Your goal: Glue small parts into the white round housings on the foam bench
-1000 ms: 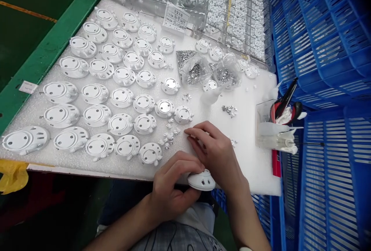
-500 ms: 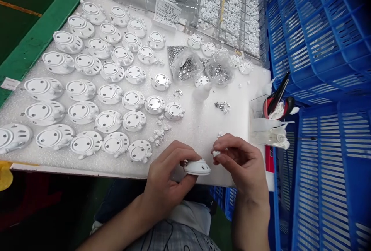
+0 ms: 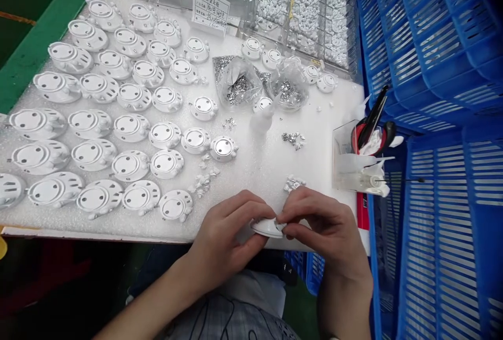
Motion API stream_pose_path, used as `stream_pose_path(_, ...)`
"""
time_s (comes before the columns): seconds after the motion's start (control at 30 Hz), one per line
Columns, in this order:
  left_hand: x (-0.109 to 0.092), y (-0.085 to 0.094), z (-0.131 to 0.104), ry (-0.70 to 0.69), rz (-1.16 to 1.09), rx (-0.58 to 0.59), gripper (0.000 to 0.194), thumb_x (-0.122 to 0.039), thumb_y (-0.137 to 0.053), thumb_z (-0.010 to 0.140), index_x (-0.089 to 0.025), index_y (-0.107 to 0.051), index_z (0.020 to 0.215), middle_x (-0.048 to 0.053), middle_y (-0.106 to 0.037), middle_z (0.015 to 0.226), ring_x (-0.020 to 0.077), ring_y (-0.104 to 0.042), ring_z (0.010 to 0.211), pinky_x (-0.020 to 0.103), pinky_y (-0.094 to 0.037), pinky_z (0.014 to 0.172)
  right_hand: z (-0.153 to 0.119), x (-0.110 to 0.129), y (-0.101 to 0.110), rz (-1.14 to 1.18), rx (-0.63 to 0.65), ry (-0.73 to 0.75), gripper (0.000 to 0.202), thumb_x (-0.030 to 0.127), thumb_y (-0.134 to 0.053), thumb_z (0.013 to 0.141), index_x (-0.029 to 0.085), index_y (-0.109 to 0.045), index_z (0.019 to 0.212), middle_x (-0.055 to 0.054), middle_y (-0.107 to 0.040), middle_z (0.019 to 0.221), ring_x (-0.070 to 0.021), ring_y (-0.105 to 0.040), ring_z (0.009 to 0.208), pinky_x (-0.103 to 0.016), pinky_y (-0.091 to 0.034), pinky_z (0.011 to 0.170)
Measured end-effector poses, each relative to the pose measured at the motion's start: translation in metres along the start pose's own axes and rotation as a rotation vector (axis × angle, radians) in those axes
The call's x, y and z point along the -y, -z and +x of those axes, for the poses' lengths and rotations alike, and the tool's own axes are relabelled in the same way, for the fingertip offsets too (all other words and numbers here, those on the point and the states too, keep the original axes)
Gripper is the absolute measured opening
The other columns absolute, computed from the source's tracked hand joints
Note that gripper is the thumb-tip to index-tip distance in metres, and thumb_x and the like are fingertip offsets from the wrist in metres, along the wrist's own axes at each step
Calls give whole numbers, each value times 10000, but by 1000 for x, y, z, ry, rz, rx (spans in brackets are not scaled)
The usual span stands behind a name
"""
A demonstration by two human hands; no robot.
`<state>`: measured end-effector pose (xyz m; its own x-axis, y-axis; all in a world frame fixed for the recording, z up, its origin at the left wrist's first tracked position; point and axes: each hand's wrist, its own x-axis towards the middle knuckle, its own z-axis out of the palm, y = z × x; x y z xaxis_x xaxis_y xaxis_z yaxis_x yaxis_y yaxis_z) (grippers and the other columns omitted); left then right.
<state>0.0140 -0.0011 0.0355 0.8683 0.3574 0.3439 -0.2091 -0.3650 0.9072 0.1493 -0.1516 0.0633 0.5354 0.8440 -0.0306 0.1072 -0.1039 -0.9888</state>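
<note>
My left hand (image 3: 236, 230) is closed on a white round disc-shaped part (image 3: 268, 228), held tilted over the table's front edge. My right hand (image 3: 320, 219) pinches a small white piece (image 3: 280, 227) against the right side of this part; the fingertips hide most of the piece. Beyond the right hand lies a small heap of white pieces (image 3: 294, 183). Another scatter of white pieces (image 3: 203, 182) is left of it. Rows of similar white disc-shaped parts (image 3: 176, 205) with dark spots cover the left of the foam-topped table (image 3: 251, 183).
Plastic bags of small silvery pieces (image 3: 239, 86) lie mid-table, behind an upright white squeeze bottle (image 3: 261, 120). A clear holder (image 3: 346, 167) with black-and-red scissors (image 3: 373, 133) stands at the right. Blue crates (image 3: 440, 214) border that side. Clear compartment trays (image 3: 302, 10) line the back.
My right hand has moved left and brought the small white piece from a gap away into contact with the disc-shaped part. The view has shifted slightly.
</note>
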Motion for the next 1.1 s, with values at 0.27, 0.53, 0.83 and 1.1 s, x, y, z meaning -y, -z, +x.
stream_pose_path(0.27,-2,5,2,68,-76,105,265,8,-595,864,-197,-721,975,26,-735,891,156,-710,797,229,-558,699,5,-3,10,1,134,-7,70,319,-831,888,302,-857,951,-19,-744,813,-133,-677,707,-249,-575,625)
stream_pose_path(0.53,1,2,-1,95,-47,67,242,-7,-608,879,-207,-705,972,11,-724,877,153,-699,782,233,-545,692,10,-5,11,-44,145,65,142,318,-807,912,332,-860,1042,-30,-742,844,-140,-693,733,-265,-594,667)
stream_pose_path(0.83,0,1,-4,86,19,18,266,5,-599,832,-217,-662,965,-14,-674,840,134,-658,726,212,-505,627,12,-10,0,58,114,71,108,264,-788,920,275,-809,1026,-18,-731,846,-133,-679,747,-242,-587,642)
stream_pose_path(1.1,2,1,-7,146,75,38,300,-29,-601,888,-250,-611,1092,-20,-716,899,144,-681,753,229,-540,675,13,-11,-5,22,89,30,130,235,-793,896,237,-667,864,-6,-683,819,-137,-642,733,-256,-561,628)
